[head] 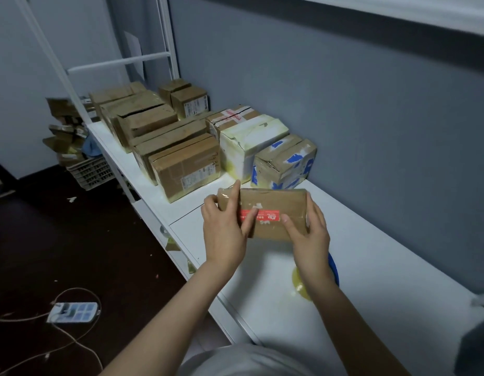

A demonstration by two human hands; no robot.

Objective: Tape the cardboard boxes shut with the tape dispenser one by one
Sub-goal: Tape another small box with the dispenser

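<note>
Hands hold the small cardboard box (273, 210) over the white desk (384, 267): our left hand (224, 229) and right hand (308, 232) each curl round one end. We judge its tape is being checked. Next we need the tape dispenser (333, 268), just below the box.

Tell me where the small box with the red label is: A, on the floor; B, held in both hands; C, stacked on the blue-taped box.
B: the left hand and right hand grip the small box at its two ends, over the white table.
</note>
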